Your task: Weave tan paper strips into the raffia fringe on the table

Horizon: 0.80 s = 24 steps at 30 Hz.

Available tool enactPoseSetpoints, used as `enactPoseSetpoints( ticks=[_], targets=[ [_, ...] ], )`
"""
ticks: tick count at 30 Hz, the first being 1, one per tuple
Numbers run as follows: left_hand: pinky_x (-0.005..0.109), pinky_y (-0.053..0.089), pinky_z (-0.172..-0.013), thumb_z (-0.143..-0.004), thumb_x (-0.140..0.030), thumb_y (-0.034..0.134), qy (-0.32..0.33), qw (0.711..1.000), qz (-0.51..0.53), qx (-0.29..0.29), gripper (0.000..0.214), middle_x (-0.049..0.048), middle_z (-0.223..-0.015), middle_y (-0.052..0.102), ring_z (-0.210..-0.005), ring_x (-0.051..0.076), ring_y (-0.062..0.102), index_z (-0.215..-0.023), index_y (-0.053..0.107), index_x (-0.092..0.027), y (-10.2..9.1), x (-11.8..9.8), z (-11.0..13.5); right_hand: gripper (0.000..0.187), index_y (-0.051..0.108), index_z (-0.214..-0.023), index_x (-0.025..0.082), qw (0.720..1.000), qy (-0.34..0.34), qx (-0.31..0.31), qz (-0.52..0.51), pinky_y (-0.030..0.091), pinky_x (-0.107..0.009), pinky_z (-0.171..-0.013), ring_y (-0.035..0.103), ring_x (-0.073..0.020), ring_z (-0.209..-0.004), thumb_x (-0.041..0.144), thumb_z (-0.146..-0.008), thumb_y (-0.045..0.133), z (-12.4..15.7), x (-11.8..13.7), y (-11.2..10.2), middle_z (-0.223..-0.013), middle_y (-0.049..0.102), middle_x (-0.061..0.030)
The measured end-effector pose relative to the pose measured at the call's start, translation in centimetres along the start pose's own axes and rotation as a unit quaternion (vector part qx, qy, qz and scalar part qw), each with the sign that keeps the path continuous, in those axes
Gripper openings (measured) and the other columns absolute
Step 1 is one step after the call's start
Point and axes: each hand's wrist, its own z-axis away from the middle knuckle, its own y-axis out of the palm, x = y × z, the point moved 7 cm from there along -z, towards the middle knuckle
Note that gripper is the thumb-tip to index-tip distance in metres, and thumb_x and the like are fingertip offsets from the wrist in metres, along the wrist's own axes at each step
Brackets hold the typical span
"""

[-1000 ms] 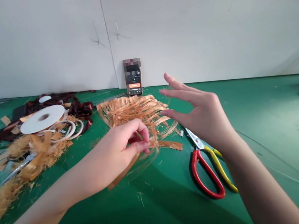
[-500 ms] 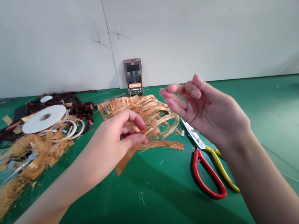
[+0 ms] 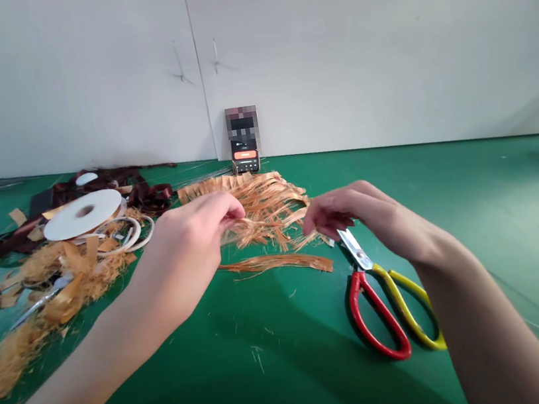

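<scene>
Green surface (image 3: 504,229) fills the lower part of the view, and a white wall (image 3: 378,46) stands behind it. A phone (image 3: 245,155) stands up against the wall at the back of the surface, and its top part is blurred.

In the middle of the surface lies an orange fringe (image 3: 260,206) made of thin, stringy strands. It has a flat band along its far edge, and the strands hang down toward the person. Both hands are over the near part of the fringe. The left hand (image 3: 192,223) is on the left side of it, with the fingers and thumb pinching a few strands. The right hand (image 3: 346,211) is on the right side, with its fingers curled in and its fingertips at the edge of the strands. I cannot tell if it is holding any. The hands are near each other but not touching.

Big scissors (image 3: 384,306) with red and yellow handles lie shut on the surface, just under the right hand. A loose orange strip (image 3: 278,264) lies just below the fringe. To the left is a messy heap of orange scraps (image 3: 85,281), with a white tape roll (image 3: 83,213), white tape rings (image 3: 129,238), dark ribbon (image 3: 148,197), and small silver scissors (image 3: 42,297). Tiny bits of fiber (image 3: 257,354) dot the green.
</scene>
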Motion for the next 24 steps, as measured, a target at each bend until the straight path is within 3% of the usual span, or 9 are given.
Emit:
enactPoseSetpoints(
  ticks=[3, 6, 9, 11, 14, 16, 19, 21, 24],
  targets=[
    [0.019, 0.045, -0.062, -0.083, 0.000, 0.048, 0.004, 1.000, -0.008, 0.013, 0.022, -0.0011, -0.086, 0.072, -0.076, 0.011, 0.066, -0.088, 0.062, -0.017, 0.3, 0.3, 0.1, 0.039, 0.072, -0.065, 0.016, 0.984, -0.048, 0.114, -0.126, 0.032, -0.032, -0.052, 0.040, -0.0135, -0.051, 0.022, -0.081, 0.037, 0.5, 0.8, 1.1, -0.057, 0.059, -0.0040],
    [0.019, 0.045, -0.063, -0.081, 0.002, 0.045, 0.006, 0.999, 0.002, 0.045, 0.027, -0.0015, -0.085, 0.071, -0.075, 0.011, 0.066, -0.088, 0.063, -0.017, 0.8, 0.4, 0.2, 0.041, 0.077, -0.089, 0.020, 0.954, -0.110, 0.154, -0.232, 0.039, -0.033, -0.058, 0.054, -0.0164, -0.056, 0.020, -0.075, 0.038, 1.0, 2.1, 1.3, -0.063, 0.069, -0.0029],
    [0.020, 0.046, -0.064, -0.081, 0.001, 0.043, 0.009, 0.996, 0.028, 0.082, 0.028, -0.0022, -0.084, 0.071, -0.075, 0.011, 0.067, -0.089, 0.063, -0.017, 1.3, 0.3, 0.3, 0.055, 0.067, -0.118, 0.032, 0.963, -0.148, 0.065, -0.214, 0.047, -0.034, -0.069, 0.061, -0.0166, -0.073, 0.016, -0.071, 0.044, 0.8, 2.4, 0.5, -0.110, 0.072, 0.0027],
    [0.021, 0.046, -0.063, -0.083, 0.000, 0.042, 0.015, 0.994, 0.034, 0.103, 0.028, -0.0017, -0.086, 0.072, -0.075, 0.012, 0.067, -0.089, 0.063, -0.017, 1.6, 0.1, 0.4, 0.061, 0.057, -0.129, 0.038, 0.978, -0.145, -0.005, -0.149, 0.050, -0.034, -0.072, 0.060, -0.0147, -0.077, 0.013, -0.074, 0.048, 0.5, 2.1, 0.1, -0.142, 0.051, 0.0060],
    [0.024, 0.047, -0.064, -0.084, -0.003, 0.041, 0.020, 0.993, 0.014, 0.119, 0.028, 0.0004, -0.089, 0.072, -0.076, 0.014, 0.068, -0.092, 0.064, -0.017, 1.9, 0.2, 0.5, 0.066, 0.046, -0.139, 0.034, 0.986, -0.135, -0.092, 0.031, 0.052, -0.035, -0.073, 0.061, -0.0140, -0.074, 0.014, -0.078, 0.055, 0.2, 1.6, -0.1, -0.154, 0.035, -0.0002],
    [0.025, 0.047, -0.064, -0.085, -0.004, 0.041, 0.020, 0.994, -0.004, 0.106, 0.028, 0.0016, -0.091, 0.072, -0.078, 0.015, 0.068, -0.094, 0.064, -0.016, 1.8, 0.5, 0.4, 0.050, 0.060, -0.127, 0.026, 0.963, -0.126, -0.156, 0.179, 0.052, -0.038, -0.071, 0.064, -0.0165, -0.073, 0.015, -0.077, 0.059, 0.0, 1.4, -0.3, -0.152, 0.039, -0.0070],
    [0.025, 0.047, -0.064, -0.085, -0.003, 0.041, 0.016, 0.997, -0.015, 0.078, 0.028, 0.0018, -0.093, 0.072, -0.079, 0.015, 0.068, -0.095, 0.064, -0.016, 1.6, 0.8, 0.4, 0.007, 0.069, -0.075, 0.019, 0.926, -0.117, -0.231, 0.276, 0.052, -0.040, -0.071, 0.068, -0.0267, -0.094, 0.019, -0.079, 0.063, -0.1, 1.4, -0.7, -0.139, 0.054, -0.0122],
    [0.024, 0.047, -0.064, -0.085, -0.002, 0.042, 0.012, 0.997, -0.019, 0.068, 0.028, 0.0018, -0.093, 0.072, -0.079, 0.015, 0.068, -0.095, 0.064, -0.016, 1.5, 0.9, 0.3, 0.025, 0.059, -0.059, 0.020, 0.934, -0.128, -0.248, 0.225, 0.051, -0.040, -0.079, 0.062, -0.0291, -0.113, 0.024, -0.083, 0.062, 0.0, 1.5, -0.9, -0.120, 0.068, -0.0117],
    [0.023, 0.047, -0.065, -0.085, -0.001, 0.042, 0.019, 0.998, -0.021, 0.052, 0.029, 0.0015, -0.093, 0.072, -0.080, 0.014, 0.068, -0.095, 0.064, -0.017, 1.3, 0.7, 0.2, 0.027, 0.062, -0.063, 0.022, 0.971, -0.124, -0.197, 0.045, 0.047, -0.038, -0.095, 0.053, -0.0242, -0.126, 0.032, -0.089, 0.059, -0.3, 1.3, -0.5, -0.107, 0.073, -0.0067]
  ],
)
